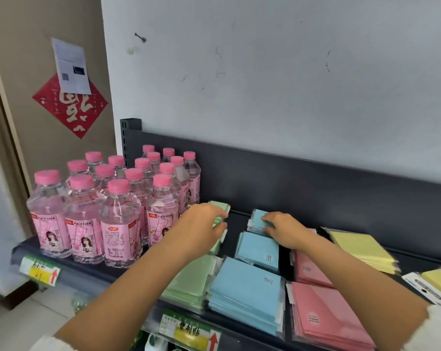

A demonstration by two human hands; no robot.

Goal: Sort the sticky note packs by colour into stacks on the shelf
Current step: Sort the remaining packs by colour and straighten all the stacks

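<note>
Closest to the lens, three stacks of sticky note packs line the front lip of the dark shelf [235, 225]: the front green stack [189, 282], the front blue stack [244, 292] and the front pink stack [325, 320], touching side by side. Blue runs three deep, with the middle blue stack [258, 249] and then the rear blue stack [257, 220] against the back panel. Green also counts three, though the middle green stack [216, 247] shows only as a sliver beside the left wrist; the rear green stack [219, 205] lies just beside the bottles. Two pink stacks are plain, the second pink stack [310, 268] partly under the right forearm. Two yellow stacks lie to the right: the yellow stack [363, 247] and, cut by the frame edge, the far yellow stack [439, 277]

The left hand [204, 224] grips the rear green stack, fingers curled over its top and thumb below. The right hand [282, 229] grips the rear blue stack, fingers on its top face

Sixteen pink-capped bottles [118, 219] stand in a block at the shelf's left end. Two price labels [191, 333] with red arrows hang on the front rail, and one white packet [422, 287] lies by the far yellow stack
</note>
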